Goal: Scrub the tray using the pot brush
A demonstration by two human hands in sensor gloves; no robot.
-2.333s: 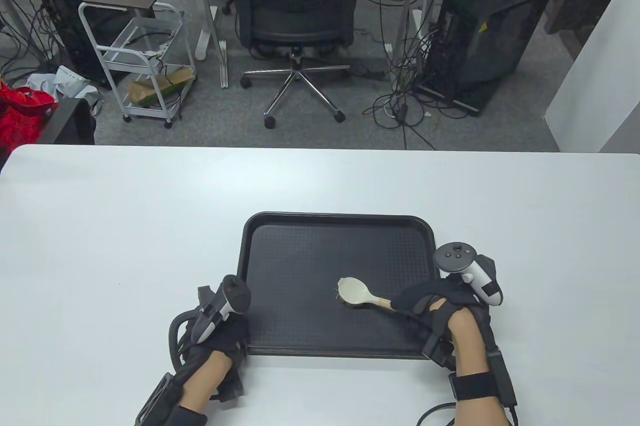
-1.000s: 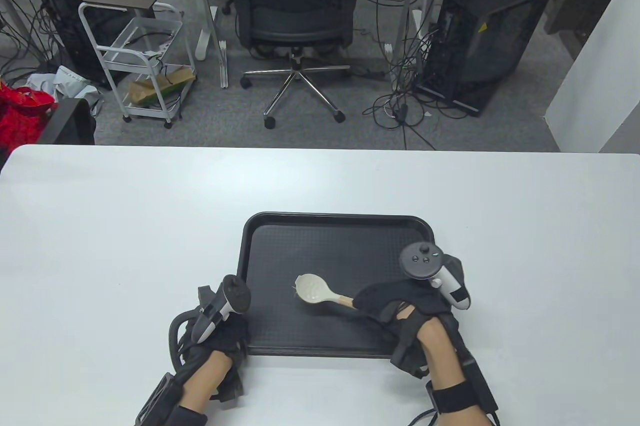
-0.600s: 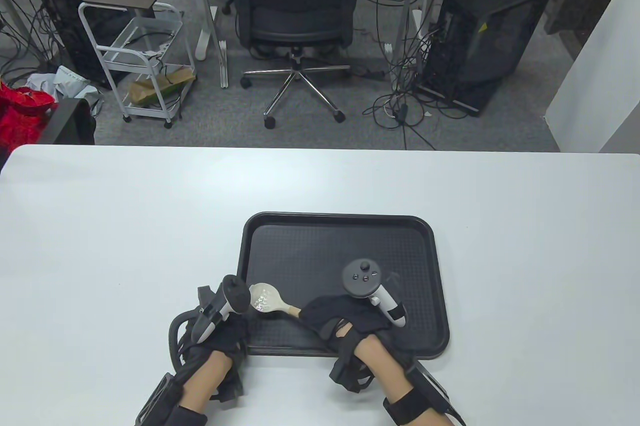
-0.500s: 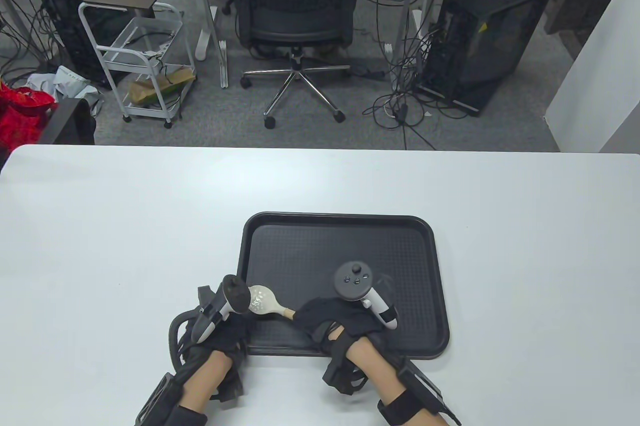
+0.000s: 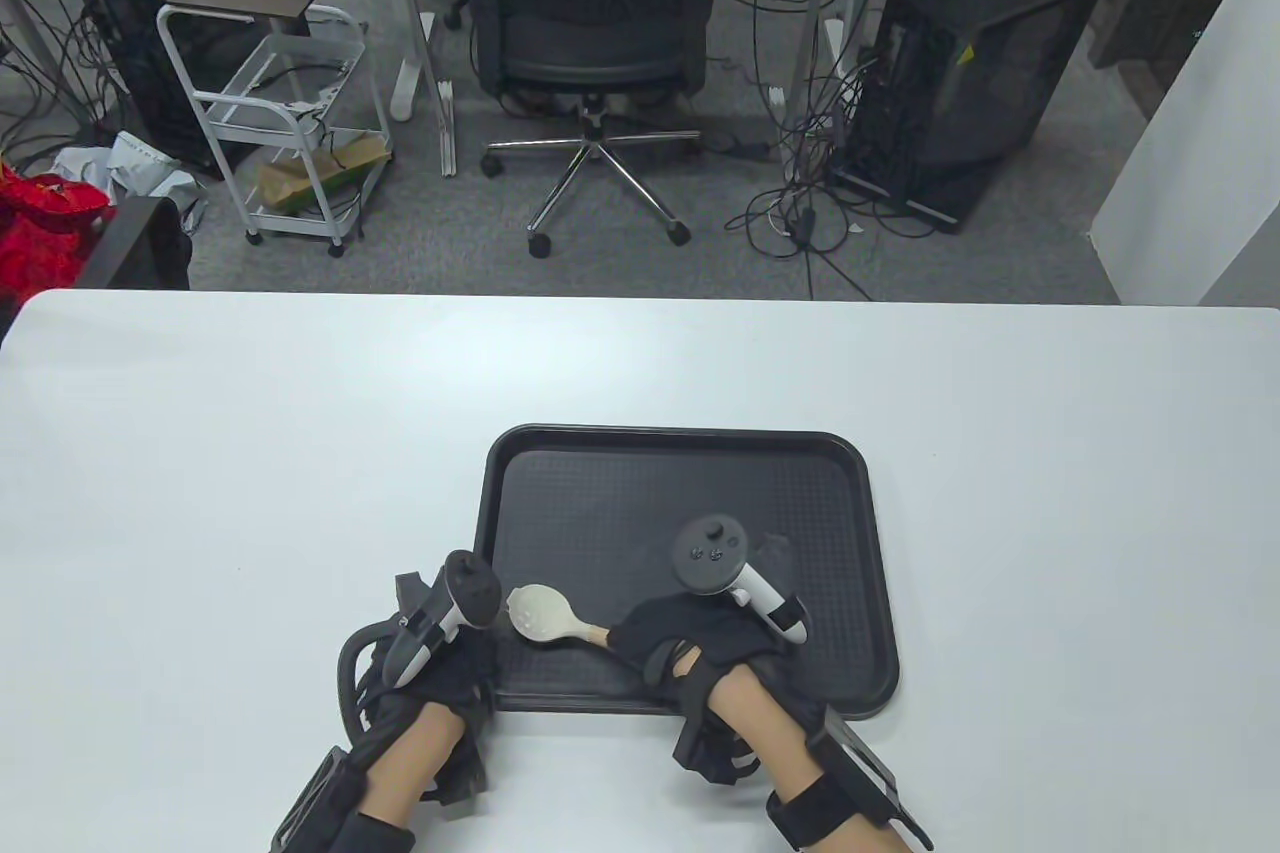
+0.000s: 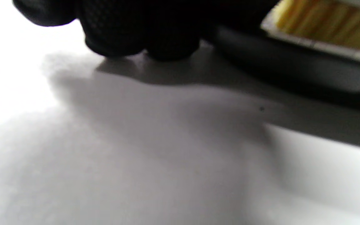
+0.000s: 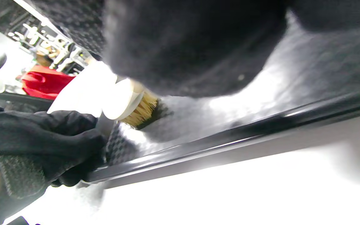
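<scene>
The pot brush (image 5: 545,613) is judged light and stiff, its bristles springy; it is best taken by the wooden handle, where the right hand (image 5: 690,643) is curled round it. The tray (image 5: 680,438) is judged rigid, textured and apt to slide on the desk (image 5: 200,453), so it should be steadied at its rim. It lies near the desk's near edge. The brush head sits at the tray's near left corner, bristles down, just beside the left hand (image 5: 440,683), whose fingers grip that corner's rim.
</scene>
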